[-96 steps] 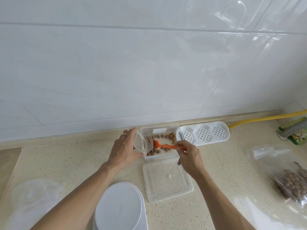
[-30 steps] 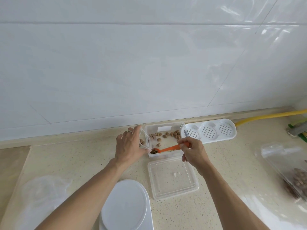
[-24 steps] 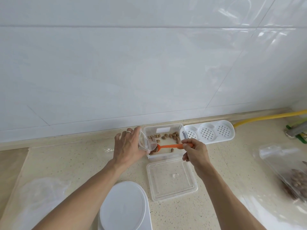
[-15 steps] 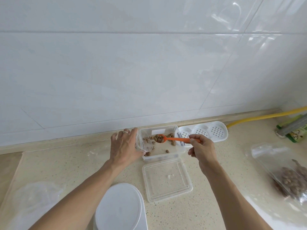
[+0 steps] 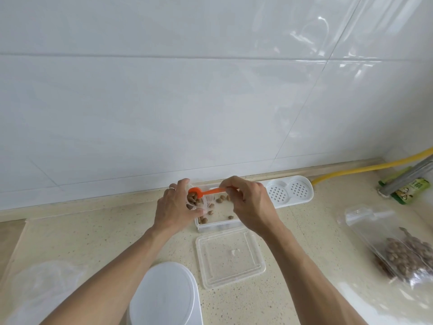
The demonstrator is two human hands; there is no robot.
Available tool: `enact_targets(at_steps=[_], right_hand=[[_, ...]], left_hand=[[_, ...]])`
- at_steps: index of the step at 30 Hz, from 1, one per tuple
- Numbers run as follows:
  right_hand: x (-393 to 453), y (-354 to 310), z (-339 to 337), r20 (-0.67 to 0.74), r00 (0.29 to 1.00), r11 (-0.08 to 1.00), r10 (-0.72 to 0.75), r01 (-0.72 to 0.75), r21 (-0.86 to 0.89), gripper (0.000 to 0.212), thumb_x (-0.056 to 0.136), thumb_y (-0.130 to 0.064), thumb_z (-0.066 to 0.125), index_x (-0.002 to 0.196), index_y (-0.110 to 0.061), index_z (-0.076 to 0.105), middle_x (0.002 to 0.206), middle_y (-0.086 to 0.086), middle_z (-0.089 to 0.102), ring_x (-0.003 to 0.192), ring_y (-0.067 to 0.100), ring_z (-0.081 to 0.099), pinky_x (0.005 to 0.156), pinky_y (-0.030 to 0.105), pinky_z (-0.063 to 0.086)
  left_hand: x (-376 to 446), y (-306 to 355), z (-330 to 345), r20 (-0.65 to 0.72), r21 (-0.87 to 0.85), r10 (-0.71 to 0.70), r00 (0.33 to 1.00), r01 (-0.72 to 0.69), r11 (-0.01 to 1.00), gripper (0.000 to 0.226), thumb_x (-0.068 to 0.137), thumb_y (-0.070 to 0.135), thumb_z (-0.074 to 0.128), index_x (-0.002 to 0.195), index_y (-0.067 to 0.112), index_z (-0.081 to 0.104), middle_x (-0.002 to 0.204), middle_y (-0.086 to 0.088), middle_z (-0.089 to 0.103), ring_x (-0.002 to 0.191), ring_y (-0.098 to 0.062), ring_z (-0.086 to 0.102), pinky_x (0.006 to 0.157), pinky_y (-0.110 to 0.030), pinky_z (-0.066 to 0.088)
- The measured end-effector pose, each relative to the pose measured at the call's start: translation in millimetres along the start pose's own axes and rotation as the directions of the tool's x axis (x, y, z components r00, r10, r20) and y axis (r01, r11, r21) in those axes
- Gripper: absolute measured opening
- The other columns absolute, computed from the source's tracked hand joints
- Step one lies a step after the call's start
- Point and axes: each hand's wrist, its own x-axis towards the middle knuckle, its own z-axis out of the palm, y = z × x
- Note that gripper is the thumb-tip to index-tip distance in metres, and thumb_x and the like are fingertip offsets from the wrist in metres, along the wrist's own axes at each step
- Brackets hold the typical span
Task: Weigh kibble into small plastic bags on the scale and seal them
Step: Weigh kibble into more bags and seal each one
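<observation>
orange scoop [image 5: 196, 191] in right hand [image 5: 251, 205] over small bag [image 5: 198, 202] in left hand [image 5: 174, 208]

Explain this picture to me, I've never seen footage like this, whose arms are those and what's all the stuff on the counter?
There is no machine here. A camera worn on a person's head looks forward and down, so the two arms are that person's own.

The left hand holds a small clear bag open. The fingers of the right hand pinch the handle of an orange scoop, tipped over the bag's mouth.

Below them sits a clear container with a little brown kibble inside; its lid lies in front of it. The white scale is nearest the camera. To the right are a white perforated tray, a yellow hose and filled kibble bags.
</observation>
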Motion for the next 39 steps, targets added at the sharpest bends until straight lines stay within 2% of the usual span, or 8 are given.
enact_targets(at_steps=[4, 7, 10, 13, 17, 23, 29, 39], right_hand=[[-2, 1, -5, 0.006, 1.0, 1.0, -0.014, 0.014, -0.011, 0.019, 0.097, -0.012, 0.055, 0.096, -0.021, 0.071, 0.057, -0.026, 0.054, 0.057, -0.006, 0.059, 0.059, 0.026, 0.05], [-3, 6, -6, -0.086, 0.996, 0.999, 0.009, -0.004, 0.054, 0.017, 0.096, -0.011, 0.056, 0.095, -0.021, 0.069, 0.064, -0.013, 0.065, 0.057, 0.009, 0.062, 0.057, 0.036, 0.052], [-4, 10, -10, -0.167, 0.977, 0.97, 0.132, -0.093, 0.224, 0.019, 0.095, -0.007, 0.056, 0.093, -0.021, 0.069, 0.069, 0.0, 0.068, 0.06, 0.027, 0.063, 0.056, 0.043, 0.052], [-3, 15, -11, -0.213, 0.945, 0.922, 0.247, -0.162, 0.35, 0.021, 0.095, -0.003, 0.054, 0.092, -0.017, 0.069, 0.071, 0.01, 0.068, 0.062, 0.031, 0.064, 0.052, 0.033, 0.054], [-4, 45, 2, -0.247, 0.906, 0.92, 0.342, -0.27, 0.284, 0.021, 0.095, -0.005, 0.052, 0.093, -0.017, 0.068, 0.071, 0.005, 0.067, 0.06, 0.033, 0.065, 0.055, 0.043, 0.055], [-16, 92, 29, -0.144, 0.931, 0.942, 0.335, -0.336, 0.022, 0.018, 0.098, -0.011, 0.049, 0.096, -0.017, 0.066, 0.071, -0.005, 0.065, 0.056, 0.022, 0.063, 0.058, 0.047, 0.055], [-8, 92, 45, 0.095, 0.965, 0.965, 0.246, -0.252, 0.065, 0.018, 0.099, -0.013, 0.055, 0.098, -0.021, 0.071, 0.07, -0.023, 0.062, 0.051, -0.001, 0.057, 0.052, 0.013, 0.038], [5, 93, 36, 0.243, 0.87, 0.86, 0.428, -0.475, 0.185, 0.022, 0.098, -0.002, 0.049, 0.093, -0.012, 0.069, 0.089, 0.004, 0.071, 0.046, 0.016, 0.059, 0.05, 0.012, 0.044]], left_hand=[[1, -1, 2, 0.011, -0.081, -0.029, 1.0, 0.03, 0.996, 0.091, 0.067, 0.053, 0.08, 0.137, 0.025, 0.03, 0.127, -0.004, 0.048, 0.117, -0.023, 0.049, 0.091, -0.04, 0.045], [0, -4, 5, 0.014, -0.145, -0.067, 0.998, 0.068, 0.987, 0.09, 0.067, 0.051, 0.082, 0.136, 0.027, 0.03, 0.126, -0.003, 0.047, 0.119, -0.021, 0.047, 0.092, -0.039, 0.044], [-2, -8, 7, 0.006, -0.154, -0.073, 0.997, 0.073, 0.985, 0.087, 0.068, 0.047, 0.082, 0.135, 0.026, 0.031, 0.123, -0.003, 0.048, 0.116, -0.022, 0.048, 0.091, -0.04, 0.043], [-4, -13, 9, -0.006, -0.141, -0.072, 0.997, 0.071, 0.987, 0.087, 0.068, 0.047, 0.082, 0.135, 0.025, 0.033, 0.124, -0.005, 0.049, 0.115, -0.024, 0.048, 0.091, -0.039, 0.043], [-6, -20, 13, -0.029, -0.136, -0.064, 0.998, 0.059, 0.989, 0.086, 0.066, 0.045, 0.084, 0.134, 0.024, 0.035, 0.121, -0.005, 0.05, 0.113, -0.024, 0.049, 0.088, -0.038, 0.043], [-10, -29, 18, -0.018, -0.083, -0.03, 0.999, 0.029, 0.996, 0.086, 0.066, 0.041, 0.084, 0.136, 0.024, 0.036, 0.119, -0.004, 0.051, 0.111, -0.024, 0.05, 0.086, -0.036, 0.039], [-6, -30, 21, -0.023, -0.053, -0.024, 0.999, 0.023, 0.998, 0.086, 0.065, 0.043, 0.083, 0.135, 0.024, 0.038, 0.117, -0.003, 0.052, 0.107, -0.024, 0.051, 0.079, -0.032, 0.035], [-7, -37, 25, -0.067, 0.01, 0.008, 0.998, -0.007, 1.0, 0.088, 0.063, 0.054, 0.08, 0.134, 0.026, 0.036, 0.113, -0.002, 0.055, 0.103, -0.023, 0.054, 0.088, -0.039, 0.042]])
